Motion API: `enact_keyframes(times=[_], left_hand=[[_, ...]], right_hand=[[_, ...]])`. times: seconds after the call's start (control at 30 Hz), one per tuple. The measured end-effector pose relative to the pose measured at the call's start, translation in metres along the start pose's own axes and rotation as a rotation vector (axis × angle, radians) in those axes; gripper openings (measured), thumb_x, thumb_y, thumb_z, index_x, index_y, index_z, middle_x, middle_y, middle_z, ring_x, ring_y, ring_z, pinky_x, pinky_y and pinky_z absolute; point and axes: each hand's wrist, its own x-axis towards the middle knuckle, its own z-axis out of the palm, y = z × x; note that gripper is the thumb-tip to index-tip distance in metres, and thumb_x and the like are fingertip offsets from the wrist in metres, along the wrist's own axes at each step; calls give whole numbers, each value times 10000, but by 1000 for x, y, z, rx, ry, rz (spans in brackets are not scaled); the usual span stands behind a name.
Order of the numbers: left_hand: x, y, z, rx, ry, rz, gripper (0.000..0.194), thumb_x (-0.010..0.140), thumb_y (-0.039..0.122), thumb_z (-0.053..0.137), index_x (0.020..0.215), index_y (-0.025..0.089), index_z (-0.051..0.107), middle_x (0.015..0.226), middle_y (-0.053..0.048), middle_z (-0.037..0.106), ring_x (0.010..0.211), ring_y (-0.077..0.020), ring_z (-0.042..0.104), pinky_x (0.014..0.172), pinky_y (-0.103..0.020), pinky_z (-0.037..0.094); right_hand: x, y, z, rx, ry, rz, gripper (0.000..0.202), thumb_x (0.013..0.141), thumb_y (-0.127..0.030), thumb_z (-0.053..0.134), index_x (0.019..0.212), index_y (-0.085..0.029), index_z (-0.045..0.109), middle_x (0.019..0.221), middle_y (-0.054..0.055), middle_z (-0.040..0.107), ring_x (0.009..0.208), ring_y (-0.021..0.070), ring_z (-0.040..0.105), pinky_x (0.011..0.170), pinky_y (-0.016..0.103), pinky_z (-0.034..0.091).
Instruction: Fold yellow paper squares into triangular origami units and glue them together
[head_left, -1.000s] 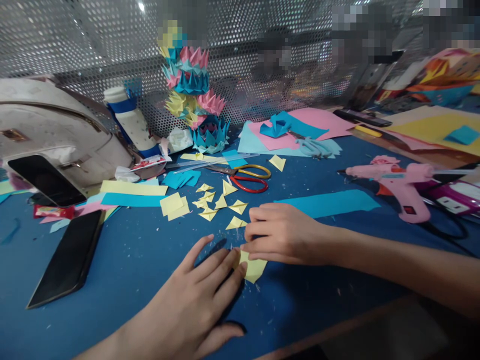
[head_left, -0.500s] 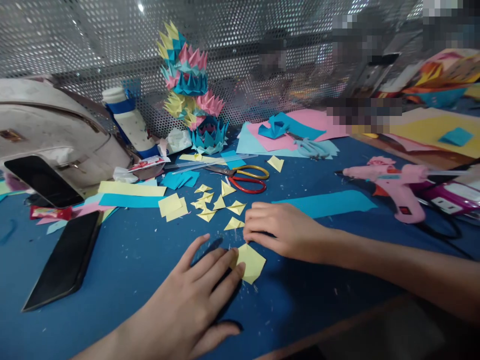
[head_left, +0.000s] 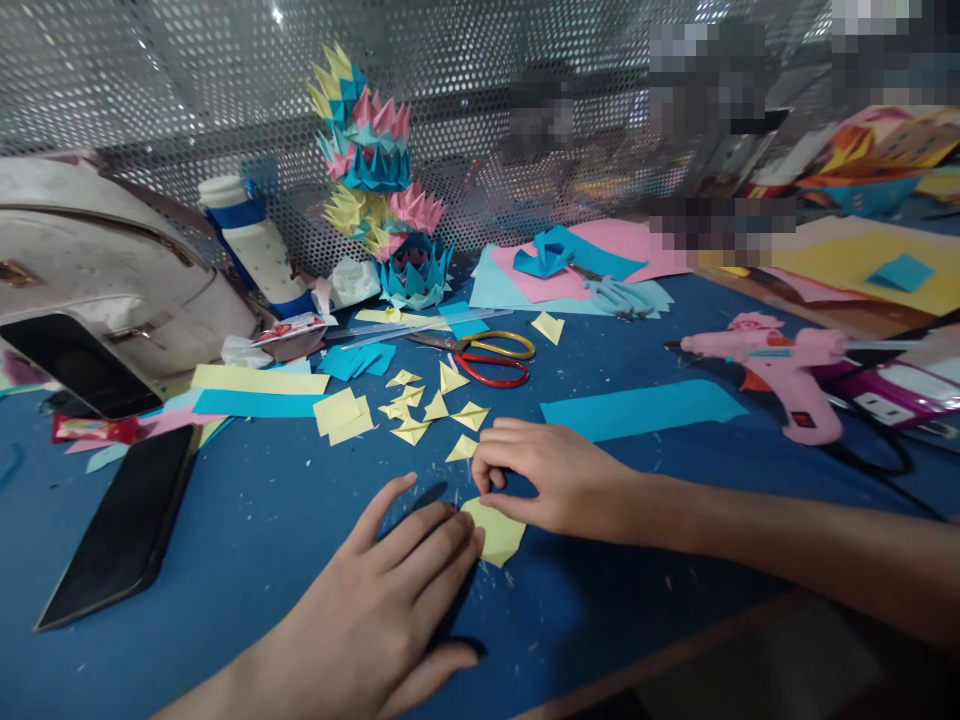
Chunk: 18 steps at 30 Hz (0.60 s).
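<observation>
A small yellow paper piece lies on the blue table in front of me, its left edge under my left fingertips. My left hand rests with fingers stretched out and thumb apart, holding nothing. At the paper's upper edge, my right hand has its fingers curled, and the thumb and index finger close on the corner there. Part of the paper is hidden by both hands. Just beyond lie several folded yellow paper triangles, with flat yellow squares to their left.
Red-and-yellow-handled scissors lie beyond the triangles. A blue paper strip and a pink glue gun are at right. Left are a phone, a bag and a bottle. A folded-paper tower stands behind, by a perforated metal panel.
My right hand has moved slightly down and left over the paper's upper corner, its fingers more curled. My left hand stays nearly in place. The view has shifted slightly.
</observation>
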Motion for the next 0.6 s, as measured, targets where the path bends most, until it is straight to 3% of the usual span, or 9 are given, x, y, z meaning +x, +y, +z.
enact_keyframes(times=[0.27,0.4,0.6], left_hand=[[0,0,3,-7,52,-49,479,1039,453,440,1363,119,551,1312,-82,641,1244,-226,548,1243,-454,21],[0,-1,3,-4,8,-31,507,1030,443,466,1417,117,500,1400,-105,587,1290,-251,524,1237,-494,79],[-1,-3,0,-21,-30,-15,523,1032,436,470,1446,116,464,1430,-104,563,1305,-249,511,1240,-505,58]], right_hand=[[-5,2,5,-286,122,-311,167,974,-184,540,826,-164,615,822,16,618,794,160,452,682,291,318],[-5,3,-2,-358,80,-401,247,996,-243,540,781,-166,632,861,31,623,811,172,432,693,308,310],[-7,4,-25,-268,-82,-365,262,948,-242,637,701,-162,666,761,12,605,758,154,428,681,312,292]])
